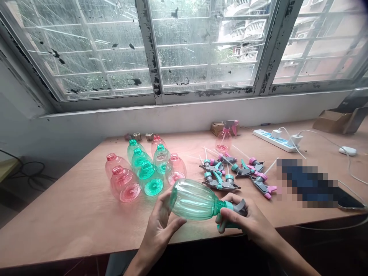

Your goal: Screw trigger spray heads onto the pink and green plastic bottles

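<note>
A clear green spray bottle (194,199) lies tilted on its side between my hands, above the table's front edge. My left hand (161,224) is wrapped round its base end. At the neck, my right hand (241,218) grips the grey and teal trigger sprayer (240,208), whose collar sits against the bottle's mouth. My fingers partly hide the sprayer, and I cannot tell how tightly it is screwed on. Open-necked green bottles (151,180) and pink bottles (125,186) stand just beyond my left hand. Several loose trigger sprayers (221,184) with thin tubes lie beyond the held bottle.
A pink bottle with its sprayer fitted (223,140) stands at the back by a small cardboard box (217,128). To the right are a white power strip (276,140) with cords, a blurred-out dark flat object (310,186) and an open carton (339,119). Windows line the back wall.
</note>
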Action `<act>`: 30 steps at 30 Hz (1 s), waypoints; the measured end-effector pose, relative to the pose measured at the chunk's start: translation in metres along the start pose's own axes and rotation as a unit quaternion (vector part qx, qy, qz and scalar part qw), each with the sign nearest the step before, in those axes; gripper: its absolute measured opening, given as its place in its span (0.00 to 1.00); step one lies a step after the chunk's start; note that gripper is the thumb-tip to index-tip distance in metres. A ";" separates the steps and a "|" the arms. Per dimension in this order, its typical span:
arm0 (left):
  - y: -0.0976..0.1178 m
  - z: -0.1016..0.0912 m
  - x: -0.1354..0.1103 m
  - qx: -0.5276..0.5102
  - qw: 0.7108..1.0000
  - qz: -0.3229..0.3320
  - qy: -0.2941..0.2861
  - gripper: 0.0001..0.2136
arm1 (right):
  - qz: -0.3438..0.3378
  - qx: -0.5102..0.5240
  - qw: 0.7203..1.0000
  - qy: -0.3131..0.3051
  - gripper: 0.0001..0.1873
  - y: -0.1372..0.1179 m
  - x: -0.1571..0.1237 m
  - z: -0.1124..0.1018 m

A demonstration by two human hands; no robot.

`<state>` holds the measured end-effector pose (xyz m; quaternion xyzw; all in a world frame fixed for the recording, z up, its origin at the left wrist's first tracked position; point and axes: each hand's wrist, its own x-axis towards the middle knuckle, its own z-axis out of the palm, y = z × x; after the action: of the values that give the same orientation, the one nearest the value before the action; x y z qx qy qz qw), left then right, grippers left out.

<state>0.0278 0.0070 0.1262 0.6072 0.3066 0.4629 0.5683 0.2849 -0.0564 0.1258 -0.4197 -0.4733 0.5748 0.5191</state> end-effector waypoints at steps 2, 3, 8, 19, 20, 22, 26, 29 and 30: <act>0.000 0.003 0.001 0.003 1.000 0.000 0.015 0.24 | -0.004 0.007 1.000 0.013 0.18 0.002 0.004 -0.002; 0.000 0.004 0.002 0.008 1.000 0.000 0.018 0.22 | -0.004 0.004 1.000 0.021 0.18 0.004 0.007 -0.004; 0.000 0.006 0.007 0.024 0.999 -0.032 -0.010 0.25 | -0.001 -0.004 0.999 0.044 0.21 0.015 0.019 -0.015; -0.004 0.004 0.007 0.024 0.998 -0.063 -0.014 0.32 | 0.016 -0.006 1.000 -0.018 0.22 0.013 0.012 -0.015; -0.004 0.004 0.006 0.023 0.998 -0.063 -0.018 0.33 | 0.014 -0.009 1.000 -0.013 0.21 0.014 0.012 -0.016; -0.004 0.003 0.005 0.024 0.998 -0.055 -0.029 0.33 | 0.010 -0.016 1.000 -0.004 0.20 0.015 0.012 -0.017; -0.004 0.002 0.004 0.020 0.998 -0.024 -0.055 0.31 | 0.006 -0.016 1.000 -0.005 0.19 0.020 0.013 -0.019; -0.002 0.003 0.004 0.019 0.998 -0.028 -0.055 0.31 | 0.001 -0.003 1.000 -0.006 0.19 0.022 0.014 -0.020; -0.001 0.003 0.004 0.022 0.998 -0.035 -0.050 0.32 | 0.001 0.001 1.000 -0.006 0.19 0.022 0.014 -0.020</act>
<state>0.0323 0.0099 0.1265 0.6306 0.3087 0.4057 0.5852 0.2989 -0.0409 0.1008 -0.4167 -0.4753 0.5781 0.5160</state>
